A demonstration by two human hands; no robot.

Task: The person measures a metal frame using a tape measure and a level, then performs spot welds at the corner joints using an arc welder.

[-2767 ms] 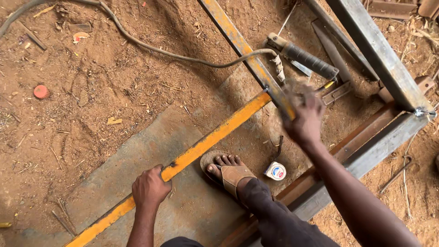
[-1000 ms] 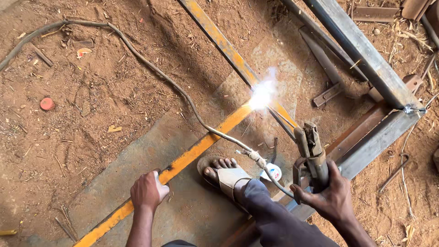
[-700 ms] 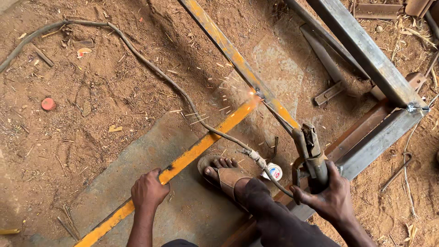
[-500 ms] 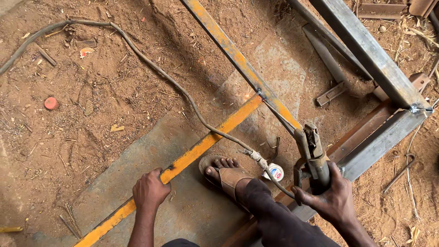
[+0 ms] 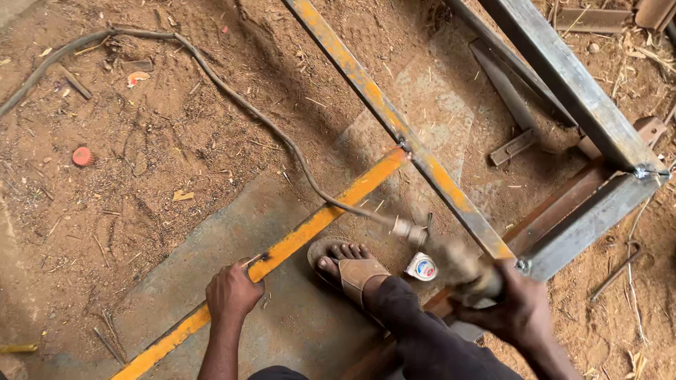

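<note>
My left hand [image 5: 232,292] presses down on a yellow-painted steel bar [image 5: 310,229] that lies on the ground. That bar meets a second yellow bar [image 5: 394,123] at a dark joint [image 5: 403,146]. My right hand [image 5: 517,309] grips a welding electrode holder [image 5: 458,260], blurred by motion, low beside my knee. Its grey cable [image 5: 232,98] trails away over the soil to the upper left. My sandalled foot [image 5: 348,264] rests between the two hands.
A grey metal frame [image 5: 584,112] lies at the right, with scrap metal pieces [image 5: 514,148] near it. A small round white tin [image 5: 421,267] sits by my foot. A red bottle cap [image 5: 82,156] lies on the soil at the left.
The bright arc and sparks at the joint have gone out. My right hand drew the holder back from the joint toward my knee and is swinging it now. My left hand has stayed on the bar.
</note>
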